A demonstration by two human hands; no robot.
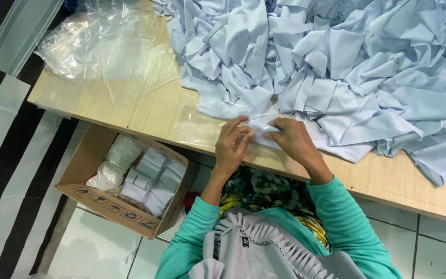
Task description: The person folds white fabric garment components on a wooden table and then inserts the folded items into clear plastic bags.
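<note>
Presently, both hands at near edge of pale wooden table (145, 111), working one small folded piece of pale blue cloth wrapped in thin clear plastic film (260, 125). Left hand (232, 144) pinching piece from left — fingers (244, 135) closed on film, thumb and forefinger tips together. Right hand (294, 139) pressing from right, fingers curled down onto same piece. Piece lies on table just in front of large heap of loose pale blue cloth pieces (347, 57), touching its nearest folds.

Risks, as judged:
- Fold springing open if pinch slackens; cloth looks slippery, film likewise.
- Neighbouring pieces from heap caught into wrap, being in contact with it.
- Piece sits close to table edge — a nudge could send it off, toward floor rather than open brown cardboard box of wrapped bundles (130, 186) standing below and to left.
- Loose crumpled clear plastic sheets (104, 46) at far left corner, partly overhanging; prone to sliding off.
- Thin film liable to tear under hard fingertip pull.
</note>
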